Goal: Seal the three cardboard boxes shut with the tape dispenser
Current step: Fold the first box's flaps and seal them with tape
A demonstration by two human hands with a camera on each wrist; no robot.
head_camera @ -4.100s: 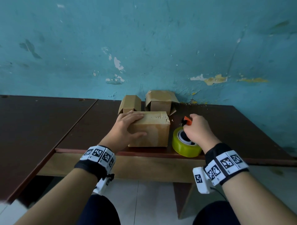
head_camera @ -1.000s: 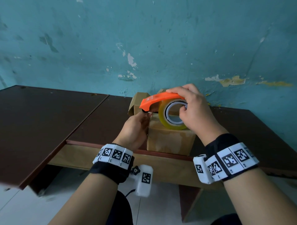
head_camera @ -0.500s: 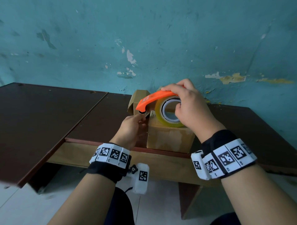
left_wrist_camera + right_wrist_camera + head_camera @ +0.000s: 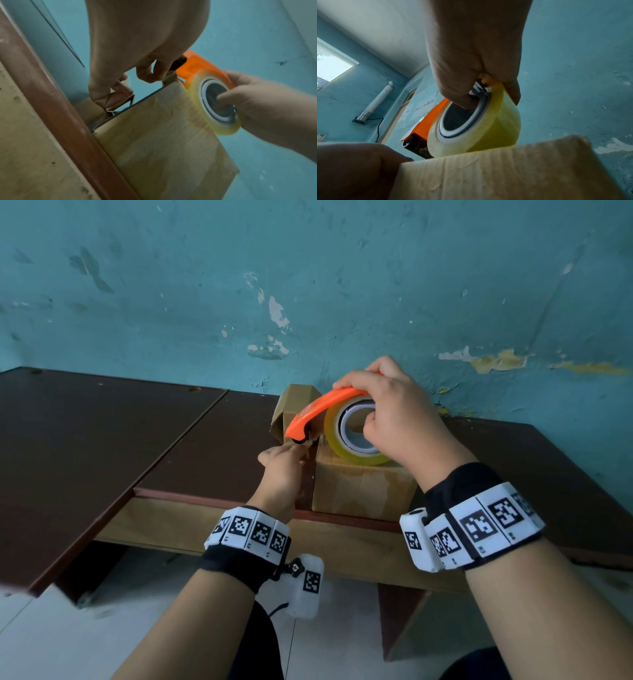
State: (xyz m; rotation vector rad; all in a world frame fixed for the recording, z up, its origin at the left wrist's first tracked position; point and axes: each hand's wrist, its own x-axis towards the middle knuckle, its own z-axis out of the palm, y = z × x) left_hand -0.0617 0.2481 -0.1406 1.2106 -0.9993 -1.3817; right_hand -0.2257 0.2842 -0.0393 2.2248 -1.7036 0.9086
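I have brought the tape dispenser [image 4: 346, 419] up off the desk [image 4: 212, 440], where it lay flat beside the box 4 seconds ago, and set its roll on top of the nearest cardboard box [image 4: 363, 487], which sits at the desk's front edge. My right hand [image 4: 397, 419] wraps it, thumb hooked into the core and fingers over the orange guard. My left hand [image 4: 281, 470], which earlier lay flat on the box, now hangs at the box's left corner, its grip pinching something under the cutter; I judge it to be the free tape end, though the film is too clear to see. In the last second the nose of the dispenser has dipped toward that corner, so I judge the first strip is about to start and all 3 boxes remain unsealed. The cardboard is matte, scuffed and faintly creased, with soft corners. The roll is a glossy yellowish ring on a white core, and the guard is smooth, curved plastic. A smaller box [image 4: 294, 405] stands behind, near the wall, 1 flap loose.
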